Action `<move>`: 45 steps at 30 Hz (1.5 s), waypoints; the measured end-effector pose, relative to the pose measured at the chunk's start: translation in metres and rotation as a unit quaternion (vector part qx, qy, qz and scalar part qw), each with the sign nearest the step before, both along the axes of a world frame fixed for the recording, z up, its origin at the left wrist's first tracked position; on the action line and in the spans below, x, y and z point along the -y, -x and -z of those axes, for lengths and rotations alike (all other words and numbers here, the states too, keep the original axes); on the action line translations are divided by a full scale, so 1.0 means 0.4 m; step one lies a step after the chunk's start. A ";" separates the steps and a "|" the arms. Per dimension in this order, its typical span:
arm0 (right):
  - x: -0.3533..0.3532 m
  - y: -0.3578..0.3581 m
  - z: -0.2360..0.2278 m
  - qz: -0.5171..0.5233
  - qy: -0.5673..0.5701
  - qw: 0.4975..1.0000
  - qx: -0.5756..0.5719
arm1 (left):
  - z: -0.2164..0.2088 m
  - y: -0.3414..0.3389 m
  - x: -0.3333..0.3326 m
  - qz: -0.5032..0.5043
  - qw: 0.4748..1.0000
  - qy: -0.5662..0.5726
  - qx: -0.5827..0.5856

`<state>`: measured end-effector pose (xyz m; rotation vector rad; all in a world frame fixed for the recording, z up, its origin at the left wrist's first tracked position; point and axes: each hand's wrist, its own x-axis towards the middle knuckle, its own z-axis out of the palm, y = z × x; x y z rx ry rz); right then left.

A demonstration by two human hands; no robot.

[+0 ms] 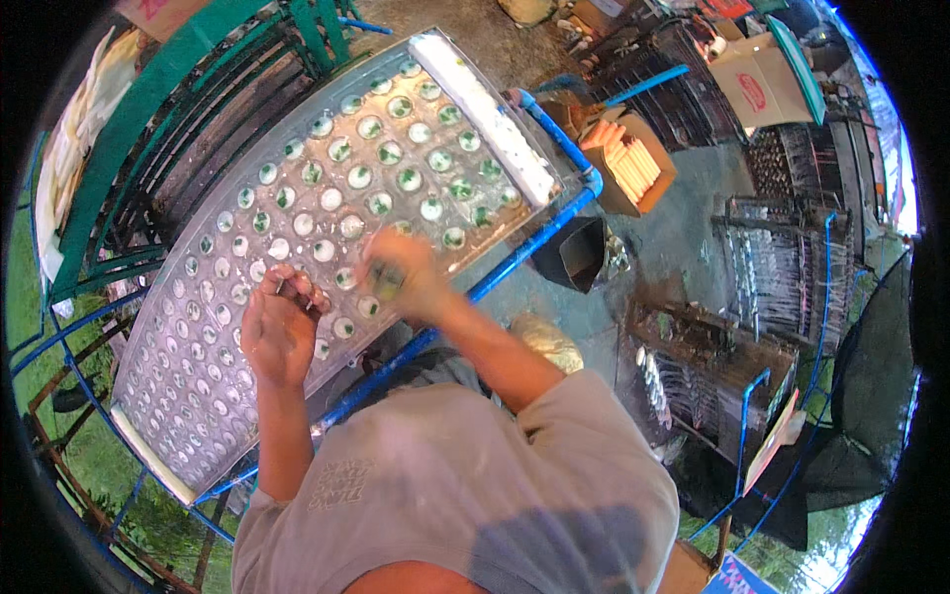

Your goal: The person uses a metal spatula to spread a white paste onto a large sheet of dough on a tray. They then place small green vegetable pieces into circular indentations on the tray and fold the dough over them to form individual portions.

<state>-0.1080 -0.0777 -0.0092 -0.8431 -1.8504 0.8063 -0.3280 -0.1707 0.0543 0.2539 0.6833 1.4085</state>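
A large metal tray (426,150) stretches out before me, with rows of round openings holding white and green material. My left hand (281,332) is over its near middle, palm turned up and fingers curled in. Small dark and shiny bits show among those fingers, too small to name. To the right of it, my right hand (401,275) hangs low above the openings and is smeared by motion. Something dark greenish shows by its fingers, but I cannot tell whether it is held or lies behind them.
A blue pipe frame (539,243) runs along the tray's near side. At the right stand a cardboard box (650,201) of orange and pale candles (633,163), a dark open box (584,259) and racks (782,262) of hanging thin strands. Green metal framing (129,168) rises at the left.
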 end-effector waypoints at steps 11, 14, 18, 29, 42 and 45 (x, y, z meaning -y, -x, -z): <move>0.237 0.108 -0.017 0.067 0.048 0.996 -0.046 | 0.050 0.116 0.105 0.013 0.998 0.010 -0.054; 0.278 0.176 -0.032 -0.042 0.029 0.997 -0.052 | 0.051 0.198 0.160 -0.005 0.995 0.004 -0.095; 0.089 0.023 -0.038 0.117 0.098 0.988 0.010 | 0.146 0.388 0.267 -0.005 0.967 0.003 -0.255; 0.083 0.285 -0.027 0.073 -0.021 0.997 -0.003 | 0.273 0.441 0.339 0.032 0.464 -0.046 -0.884; -0.207 0.315 -0.064 0.066 -0.103 0.992 0.037 | 0.271 0.391 0.037 0.001 0.435 -0.066 -0.898; -0.200 0.360 0.067 0.020 0.074 0.994 0.080 | 0.239 0.235 0.140 0.147 0.499 -0.163 -0.838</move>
